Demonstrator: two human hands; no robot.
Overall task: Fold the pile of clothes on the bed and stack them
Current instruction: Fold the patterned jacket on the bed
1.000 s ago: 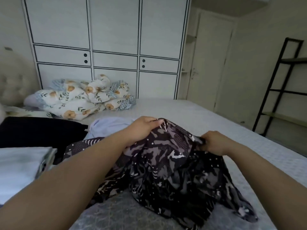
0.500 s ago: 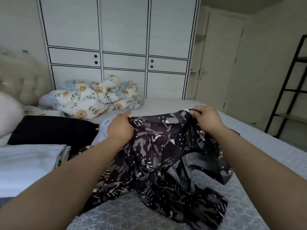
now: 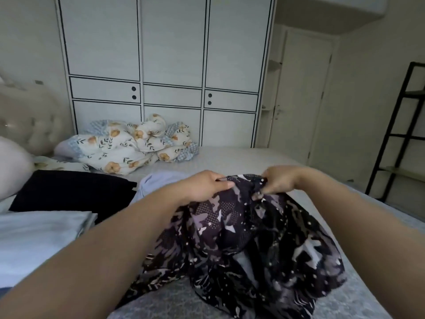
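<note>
I have both hands up over the bed (image 3: 241, 157), close together at the top edge of a dark patterned garment (image 3: 248, 233). My left hand (image 3: 204, 185) grips the fabric at that edge, fingers curled over it with the thumb lying along the top. My right hand (image 3: 279, 180) pinches the same edge just beside the left, fingertips bent down into the cloth. The two hands are near each other but not touching.

From that held edge the garment hangs and spills toward me, so its long axis runs from my hands back to my body. Its lower part lies crumpled on the grey bedcover, spread wider below my right forearm. What kind of garment it is I cannot tell.

Just beyond my left hand a pale blue cloth (image 3: 161, 180) lies on the bed. Further left of that hand sits a folded black piece (image 3: 69, 192), and nearer me, beside my left forearm, a light blue folded stack (image 3: 39, 236). Well past both hands a floral quilt (image 3: 128, 146) is bunched against the white wardrobe (image 3: 170, 54).
</note>
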